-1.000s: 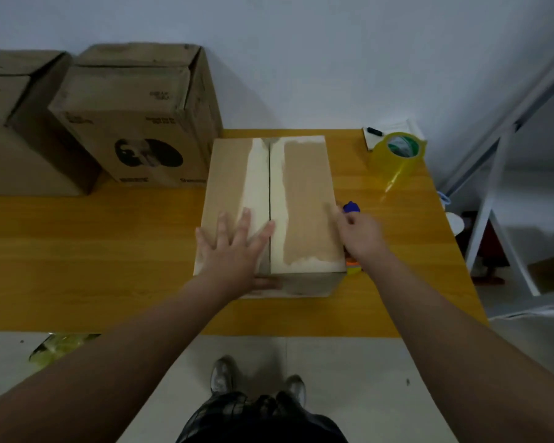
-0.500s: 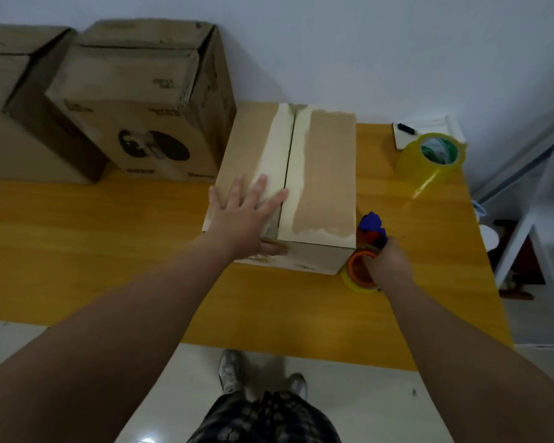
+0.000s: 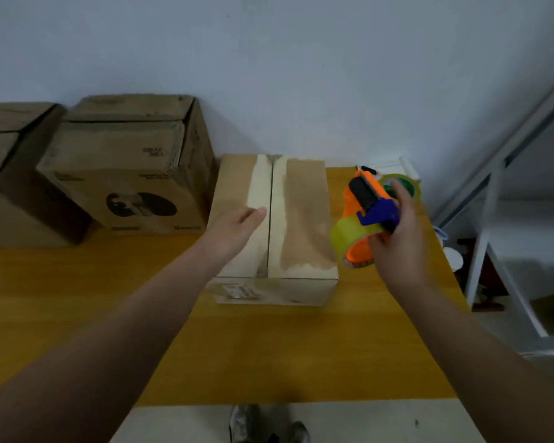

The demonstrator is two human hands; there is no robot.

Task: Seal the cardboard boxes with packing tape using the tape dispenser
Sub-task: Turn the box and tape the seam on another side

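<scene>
Hands are working over a closed cardboard box (image 3: pixel 296 219) that is sitting on a yellow wooden table (image 3: pixel 77 298), its two top flaps meeting along a centre seam with pale strips on either side. We are seeing no fresh tape across that seam. Our left hand (image 3: pixel 237 228) is lying over the left flap, fingers (image 3: pixel 256 214) stretched out and loosely together, gripping nothing; whether the palm is pressing on the cardboard or hovering just above it, we cannot tell.

Our right hand (image 3: pixel 397 244) is wrapping closed around the tape dispenser (image 3: pixel 365 215), an orange body with a blue part and a black roller, and is holding it in the air just beside the box's right edge. A yellowish roll of packing tape (image 3: pixel 346 235) is mounted on the dispenser's near end. Behind the dispenser, a second roll of tape (image 3: pixel 411 187) is resting near the table's far right corner, partly hidden, with a white sheet (image 3: pixel 403 164) and a dark marker (image 3: pixel 367 169) beside it.

Two more boxes are standing against the wall at the left: a printed box (image 3: pixel 125 174) touching the first, and another box (image 3: pixel 7 155) partly cut off by the frame. Our shoes (image 3: pixel 269 423) are showing below the table's near edge.
</scene>
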